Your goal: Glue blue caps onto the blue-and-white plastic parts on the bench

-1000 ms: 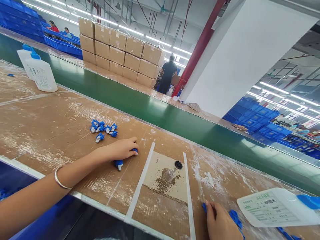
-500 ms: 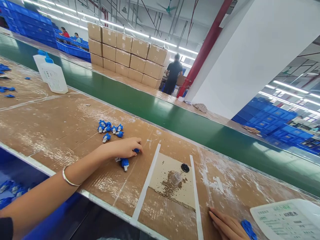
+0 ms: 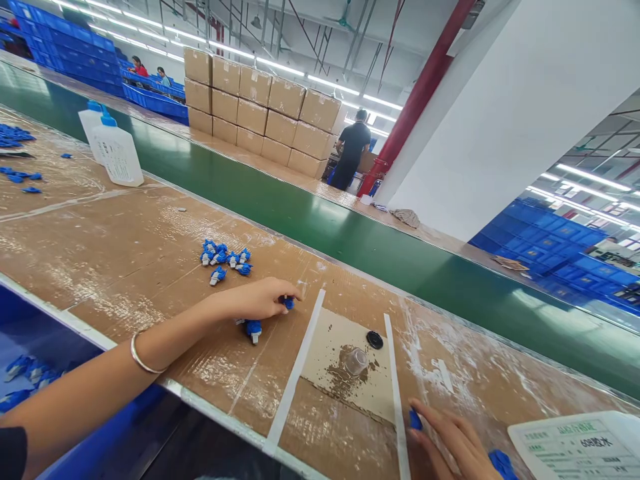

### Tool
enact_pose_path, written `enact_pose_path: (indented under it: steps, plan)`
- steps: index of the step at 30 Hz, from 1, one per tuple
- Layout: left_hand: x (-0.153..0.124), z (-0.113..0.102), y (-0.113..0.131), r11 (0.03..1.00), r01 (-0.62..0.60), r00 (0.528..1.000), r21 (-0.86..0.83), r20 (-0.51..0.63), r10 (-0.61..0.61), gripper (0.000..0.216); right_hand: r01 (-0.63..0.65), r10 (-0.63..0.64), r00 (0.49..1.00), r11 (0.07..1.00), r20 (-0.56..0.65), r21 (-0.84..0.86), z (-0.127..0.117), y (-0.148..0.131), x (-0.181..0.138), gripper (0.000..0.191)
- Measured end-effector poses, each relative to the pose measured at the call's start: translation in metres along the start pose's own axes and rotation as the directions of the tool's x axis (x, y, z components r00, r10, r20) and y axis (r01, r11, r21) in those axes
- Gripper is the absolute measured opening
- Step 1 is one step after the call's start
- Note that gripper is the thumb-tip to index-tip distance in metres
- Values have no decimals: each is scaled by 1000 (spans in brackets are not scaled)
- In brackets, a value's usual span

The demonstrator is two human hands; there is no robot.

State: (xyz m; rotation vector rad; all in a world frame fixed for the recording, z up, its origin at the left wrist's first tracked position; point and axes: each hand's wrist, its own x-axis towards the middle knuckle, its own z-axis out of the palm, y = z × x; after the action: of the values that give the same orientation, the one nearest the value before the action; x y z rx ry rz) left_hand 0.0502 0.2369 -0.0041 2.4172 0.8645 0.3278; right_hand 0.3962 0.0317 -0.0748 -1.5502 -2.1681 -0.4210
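Note:
My left hand is closed, pinching a small blue plastic part just above the table. Beneath that wrist lies another blue part with a light grey end. My right hand, at the lower right, grips a small blue piece between thumb and fingertips. A second blue piece lies beside its knuckles. Between my hands, a wet-spotted cardboard square bears a small clear plastic cup and a black round cap. Beyond my left hand sits a cluster of blue-and-grey parts.
White tape strips flank the cardboard. A large labelled white bottle lies at the right edge; blue-capped bottles stand far left. A green conveyor belt crosses behind the table. A person stands beyond stacked cartons.
My left hand has shifted slightly right, and its blue part shows more. My right hand has risen from lying flat with fingers together to pinching a blue piece.

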Motion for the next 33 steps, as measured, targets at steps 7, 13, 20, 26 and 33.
enact_pose_path:
  steps: [7, 13, 20, 26, 33]
  plan:
    - [2, 18, 13, 772, 53, 994, -633, 109, 21, 27, -143, 150, 988, 978, -41, 150, 20, -48, 69, 34]
    - [4, 36, 15, 449, 128, 985, -884, 165, 44, 30, -201, 212, 977, 927, 1, 316, 31, -54, 75, 30]
    - [-1, 49, 33, 277, 121, 977, -953, 163, 137, 45, -402, 586, 775, 167, 237, 900, 32, -96, 75, 40]
    - [-5, 54, 36, 227, 126, 973, -966, 165, 162, 50, -253, 582, 760, -145, 289, 956, 45, -124, 86, 36]
    - [-6, 55, 37, 200, 120, 974, -972, 154, 164, 49, -329, 619, 748, 30, 241, 944, 45, -133, 89, 39]
